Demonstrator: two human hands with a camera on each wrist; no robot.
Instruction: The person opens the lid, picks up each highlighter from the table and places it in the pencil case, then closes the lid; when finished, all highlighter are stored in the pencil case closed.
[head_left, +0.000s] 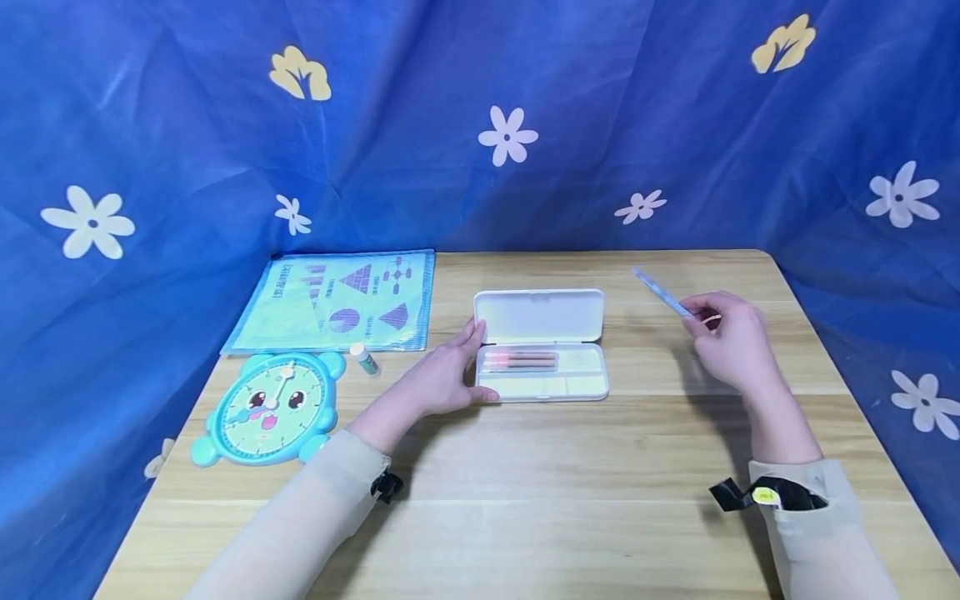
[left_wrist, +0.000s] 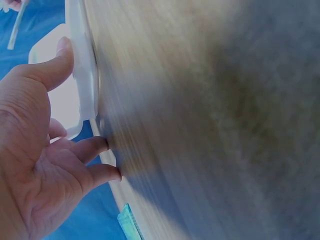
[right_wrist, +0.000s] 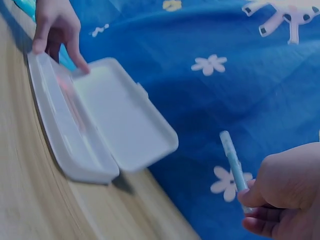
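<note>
A white pencil case lies on the table with its lid raised. Several reddish sticks lie inside it, side by side in the rear compartment. My left hand holds the case by its left end, the thumb at the front corner and the index finger by the lid's lower edge. In the left wrist view the other fingers extend beside the case. Out to the right, my right hand pinches a slim light blue pen near one end, its other end angled up and away.
On the left lies a blue bear-shaped toy clock. Behind it is a light blue sheet or pouch printed with charts. A small white-capped tube stands between clock and case. Blue flowered cloth hangs along the back and sides of the wooden table.
</note>
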